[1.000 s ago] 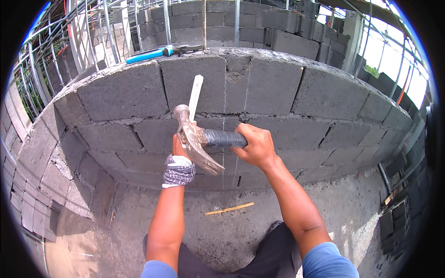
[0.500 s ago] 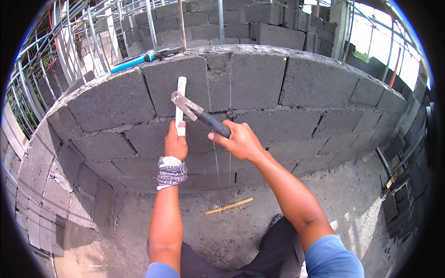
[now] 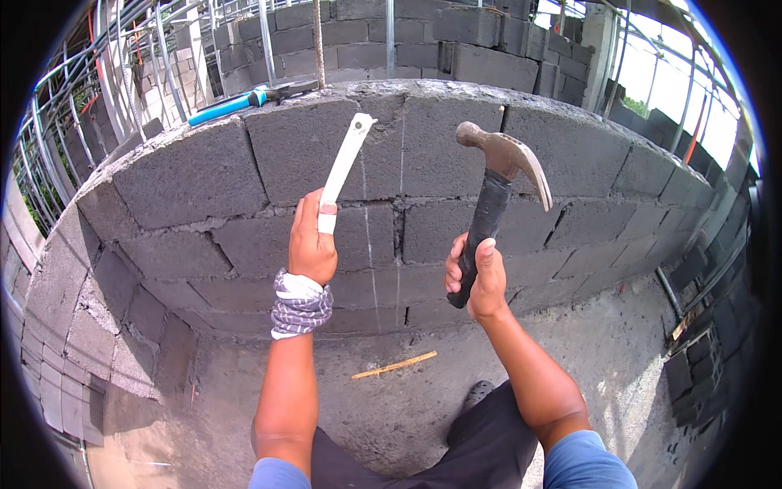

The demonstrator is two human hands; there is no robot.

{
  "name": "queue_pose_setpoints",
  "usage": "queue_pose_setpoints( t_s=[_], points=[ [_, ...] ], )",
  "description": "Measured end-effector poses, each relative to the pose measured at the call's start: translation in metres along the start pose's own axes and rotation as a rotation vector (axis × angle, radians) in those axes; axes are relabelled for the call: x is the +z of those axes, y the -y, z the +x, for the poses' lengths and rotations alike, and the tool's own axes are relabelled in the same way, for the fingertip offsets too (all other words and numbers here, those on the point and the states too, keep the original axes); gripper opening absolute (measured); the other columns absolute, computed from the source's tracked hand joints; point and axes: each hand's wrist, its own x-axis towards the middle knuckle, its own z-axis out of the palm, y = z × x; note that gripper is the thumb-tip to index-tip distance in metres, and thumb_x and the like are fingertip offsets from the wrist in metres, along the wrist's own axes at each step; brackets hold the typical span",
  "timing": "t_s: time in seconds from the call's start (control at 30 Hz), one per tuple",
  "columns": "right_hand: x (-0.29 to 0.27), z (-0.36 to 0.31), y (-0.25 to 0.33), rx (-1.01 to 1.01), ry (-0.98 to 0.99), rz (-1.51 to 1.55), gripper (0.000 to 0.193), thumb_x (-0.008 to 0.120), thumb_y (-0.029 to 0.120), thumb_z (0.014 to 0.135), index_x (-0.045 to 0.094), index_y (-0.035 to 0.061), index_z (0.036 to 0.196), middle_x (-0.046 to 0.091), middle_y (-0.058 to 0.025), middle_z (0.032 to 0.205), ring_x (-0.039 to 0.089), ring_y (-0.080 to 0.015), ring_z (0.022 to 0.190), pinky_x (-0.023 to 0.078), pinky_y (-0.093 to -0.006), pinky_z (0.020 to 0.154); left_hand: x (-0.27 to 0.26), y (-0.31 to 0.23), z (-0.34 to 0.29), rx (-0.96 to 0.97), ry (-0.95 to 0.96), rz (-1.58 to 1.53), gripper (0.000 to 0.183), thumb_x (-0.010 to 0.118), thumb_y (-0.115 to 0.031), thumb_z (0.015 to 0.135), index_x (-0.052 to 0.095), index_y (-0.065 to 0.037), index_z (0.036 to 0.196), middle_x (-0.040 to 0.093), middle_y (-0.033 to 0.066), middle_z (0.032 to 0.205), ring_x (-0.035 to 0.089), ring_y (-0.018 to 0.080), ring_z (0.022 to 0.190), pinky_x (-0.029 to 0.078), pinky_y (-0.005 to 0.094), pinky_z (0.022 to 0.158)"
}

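In front of the grey block wall (image 3: 456,236), my left hand (image 3: 314,248) is closed round the lower end of a white flat bar (image 3: 349,159). The bar leans up and to the right, with a dark spot near its upper end. A patterned cloth is wrapped about my left wrist. My right hand (image 3: 482,279) grips a claw hammer (image 3: 491,200) by its black handle. The hammer stands nearly upright, apart from the bar, its claw turned right. Two pale vertical lines (image 3: 366,244) run down the wall between my hands, beside a notch in the top course.
On the wall's top at left lies a blue-handled tool (image 3: 228,106), next to an upright rusty bar (image 3: 318,49). A yellow strip (image 3: 395,364) rests on the concrete floor between wall and legs. Stacked blocks (image 3: 696,379) stand at right; metal scaffolding (image 3: 73,138) rises at far left.
The hammer has swung away from the bar, to the right, and turned more upright. The bar in my left hand now tilts further right at its top.
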Motion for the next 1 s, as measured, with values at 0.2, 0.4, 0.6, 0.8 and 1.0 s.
queue_pose_setpoints(
  t_s=[0.2,0.4,0.6,0.8,1.0],
  points=[
    [-0.012,0.011,-0.004,-0.017,-0.113,-0.002,0.082,0.043,0.088,0.093,0.053,0.0071,0.101,0.051,-0.003,0.071,0.049,-0.013,0.056,0.044,-0.0302,0.056,0.026,-0.017,-0.01,-0.057,0.111,0.096,0.029,0.063,-0.033,0.108,0.061,-0.011,0.127,0.072,0.0176,0.11,0.071,0.0461,0.096,0.055,0.0523,0.079],
    [-0.008,0.014,-0.009,-0.075,-0.106,-0.085,0.084,0.043,0.09,0.092,0.052,0.007,0.1,0.05,-0.0029,0.07,0.048,-0.0131,0.056,0.044,-0.0307,0.056,0.032,-0.016,-0.012,-0.067,0.098,0.137,0.029,0.063,-0.035,0.108,0.059,-0.015,0.128,0.073,0.0194,0.102,0.071,0.0473,0.094,0.054,0.052,0.076],
    [0.0,0.014,-0.011,-0.177,-0.076,-0.146,0.084,0.051,0.088,0.09,0.053,0.005,0.101,0.051,-0.0039,0.071,0.049,-0.014,0.057,0.044,-0.031,0.056,0.035,-0.011,-0.011,-0.07,0.102,0.068,0.031,0.062,-0.036,0.108,0.058,-0.017,0.132,0.074,0.0213,0.103,0.071,0.049,0.094,0.054,0.0529,0.076],
    [0.001,0.014,-0.014,-0.296,-0.024,-0.243,0.084,0.051,0.085,0.094,0.058,0.0009,0.102,0.055,-0.0045,0.074,0.053,-0.0119,0.062,0.042,-0.027,0.055,0.036,-0.007,-0.01,-0.061,0.09,0.016,0.031,0.06,-0.036,0.109,0.058,-0.017,0.133,0.074,0.0224,0.101,0.071,0.05,0.092,0.054,0.0528,0.074],
    [0.002,0.012,-0.013,-0.317,-0.012,-0.356,0.082,0.051,0.083,0.096,0.06,0.0018,0.102,0.056,-0.0036,0.075,0.053,-0.0108,0.063,0.041,-0.0264,0.055,0.04,-0.01,-0.011,-0.062,0.085,0.003,0.029,0.058,-0.035,0.11,0.058,-0.016,0.133,0.073,0.0237,0.098,0.071,0.05,0.091,0.054,0.0526,0.074]
  ],
)
